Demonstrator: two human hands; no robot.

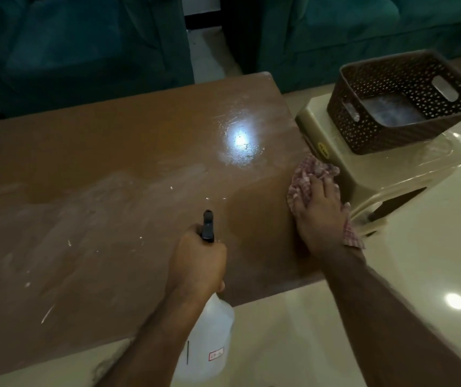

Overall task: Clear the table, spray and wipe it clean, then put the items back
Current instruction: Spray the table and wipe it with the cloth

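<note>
The brown table (98, 163) lies bare, with pale streaks and a wet sheen near its far right. My left hand (198, 261) grips the neck of a white spray bottle (209, 339) over the table's near edge; its black nozzle (208, 226) points away from me across the top. My right hand (321, 213) presses flat on a red-and-white checked cloth (307, 174) at the table's right edge.
A beige plastic stool (391, 174) stands just right of the table, touching distance from the cloth. On it sits a brown perforated basket (402, 101). Teal sofas (70, 51) line the far side. Glossy cream floor tiles (419, 275) spread to the right and near me.
</note>
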